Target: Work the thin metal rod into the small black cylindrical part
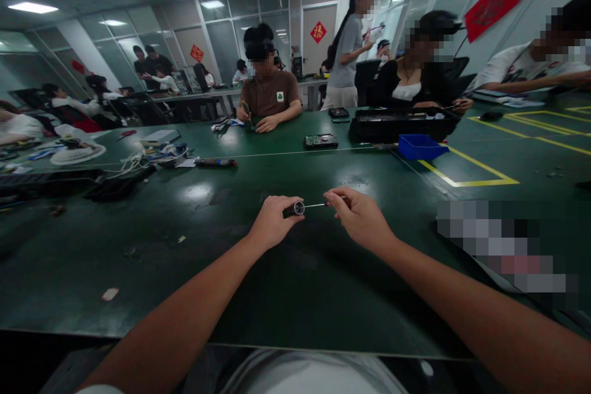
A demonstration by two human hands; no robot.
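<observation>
So, a short black tube (290, 211) is being gripped in the left hand (273, 221), right over the middle of the table, with its round, pale-rimmed end turned toward the right. It's wrapped pretty snugly by the fingers. A driver (316, 205) is pinched in the right hand (362, 217), between thumb and fingers; a thin shiny metal shaft and a bit of red at the handle can be made out, the rest is covered by the hand. The shaft is pointed straight at the tube's rim, but whether the tip is seated inside can't be told.

The table (277, 308) is topped in smooth dark green, kinda glossy, with lamp glare and scuffs on it. A flat off-white scrap (110, 293) is left near the front edge. Farther back, a slim dark rod (215, 162) is laid flat, and a boxy drive (321, 141) with a board on top is set down. A blue plastic bin (421, 146) with sloped sides is parked by a long black case (401, 125). Yellow tape (484, 183) is stuck down in straight-edged outlines.
</observation>
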